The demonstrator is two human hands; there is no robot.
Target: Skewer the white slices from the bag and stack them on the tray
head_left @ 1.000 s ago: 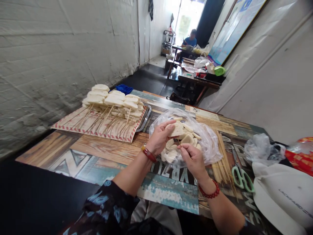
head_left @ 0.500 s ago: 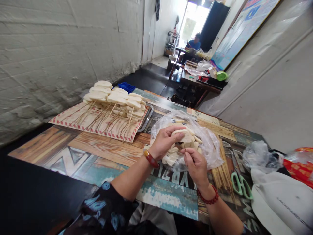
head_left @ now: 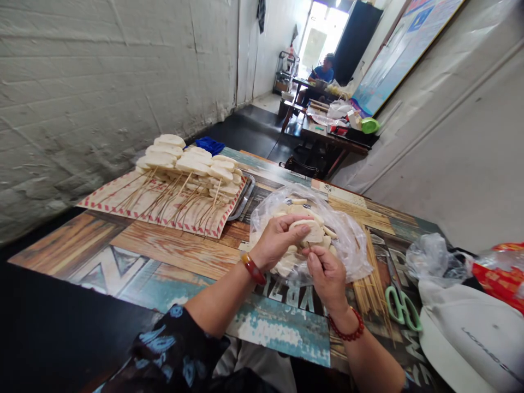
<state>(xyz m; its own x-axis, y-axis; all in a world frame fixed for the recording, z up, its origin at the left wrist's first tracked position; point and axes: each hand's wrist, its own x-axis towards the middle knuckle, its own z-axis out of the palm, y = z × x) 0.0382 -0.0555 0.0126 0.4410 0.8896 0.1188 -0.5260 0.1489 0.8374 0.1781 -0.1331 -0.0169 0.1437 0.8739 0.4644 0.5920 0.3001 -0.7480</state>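
My left hand (head_left: 279,238) grips a pale oval slice (head_left: 310,231), perhaps bread, between thumb and fingers. Just below it, my right hand (head_left: 326,271) pinches a thin wooden skewer (head_left: 309,246) whose tip meets the slice's lower edge. How deep the tip goes, I cannot tell. Under both hands lies a clear plastic bag (head_left: 347,256), spread around many loose slices (head_left: 286,266). To the left, skewered slices (head_left: 194,161) are stacked on a tray (head_left: 244,201) and on paper with a red striped border (head_left: 135,199), their sticks pointing toward me.
Bare skewers (head_left: 368,297) lie right of the bag, beside green-handled scissors (head_left: 403,308). A white cap (head_left: 470,333), a crumpled plastic bag (head_left: 428,256) and a red package (head_left: 499,278) crowd the right side. A blue cloth (head_left: 210,144) sits behind the stack. Farther back, a person (head_left: 325,71) sits at another table.
My right hand has come slightly closer to the slice, and less of the skewer shows between hand and slice. My left hand keeps its hold. The whole view has shifted slightly.
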